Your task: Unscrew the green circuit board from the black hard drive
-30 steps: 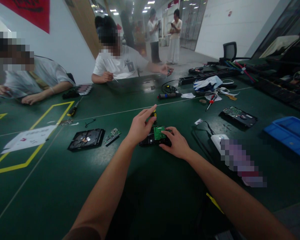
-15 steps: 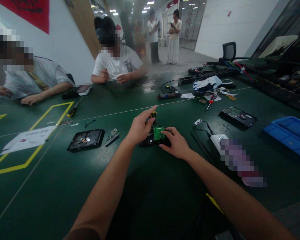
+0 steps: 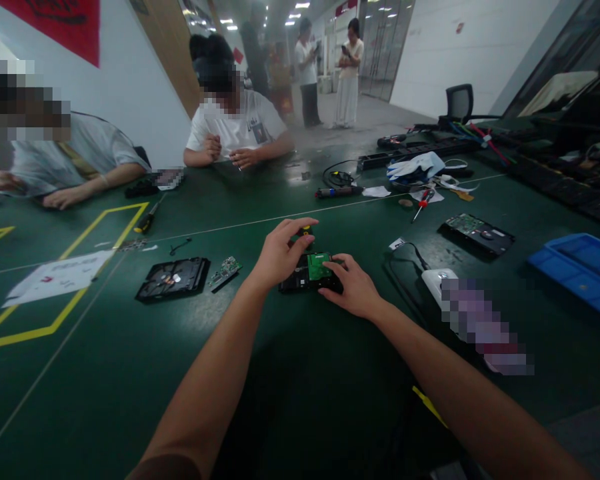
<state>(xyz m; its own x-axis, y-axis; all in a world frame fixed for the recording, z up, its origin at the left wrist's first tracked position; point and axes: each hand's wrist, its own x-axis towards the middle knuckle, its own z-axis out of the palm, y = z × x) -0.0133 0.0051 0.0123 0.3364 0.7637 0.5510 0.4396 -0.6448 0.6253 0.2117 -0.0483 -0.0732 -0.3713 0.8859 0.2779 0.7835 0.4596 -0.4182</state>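
- At the centre of the frame, a black hard drive (image 3: 293, 283) with a green circuit board (image 3: 320, 265) lies on the desk (image 3: 325, 360).
- Just above it, the left hand (image 3: 279, 251) curves half-open fingers around a yellow-and-black handle (image 3: 307, 231); grip unclear.
- At its right end, the right hand (image 3: 354, 291) holds the drive between thumb and fingers.

The left hand (image 3: 283, 252) partly hides a yellow-and-black thing (image 3: 306, 231); past the right hand (image 3: 355, 288), a blue tray (image 3: 583, 280) is cut off.
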